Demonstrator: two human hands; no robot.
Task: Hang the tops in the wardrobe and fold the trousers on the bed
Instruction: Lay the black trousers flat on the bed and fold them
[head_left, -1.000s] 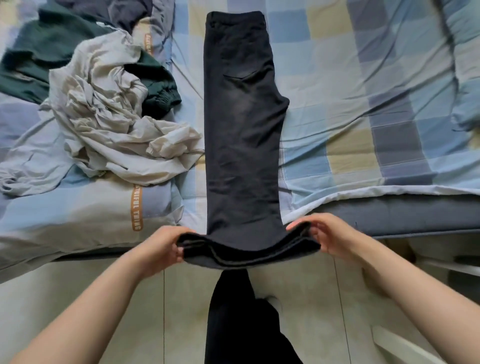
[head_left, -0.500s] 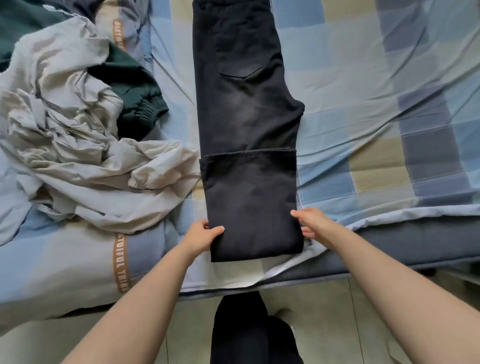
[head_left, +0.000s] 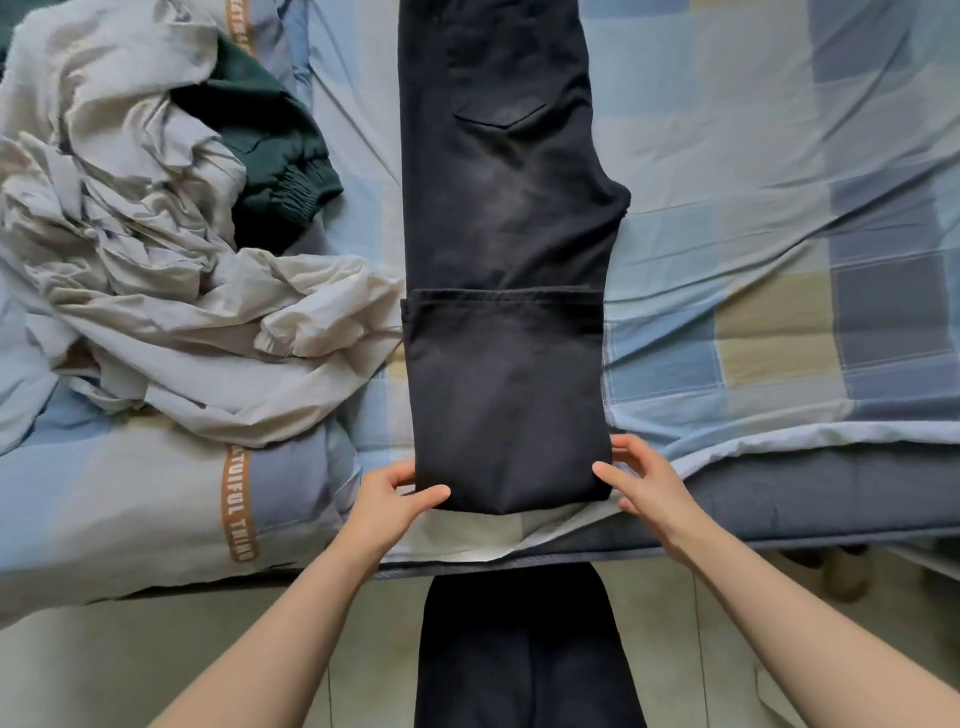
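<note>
Both hands, left hand (head_left: 387, 501) and right hand (head_left: 641, 480), pinched the folded black trousers (head_left: 506, 395); the duvet (head_left: 130, 493) read "TUIFUL THING" (head_left: 240, 506).

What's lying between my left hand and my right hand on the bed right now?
In the head view, the folded lower end of the black trousers lies between the left hand and right hand, each gripping a corner.
</note>
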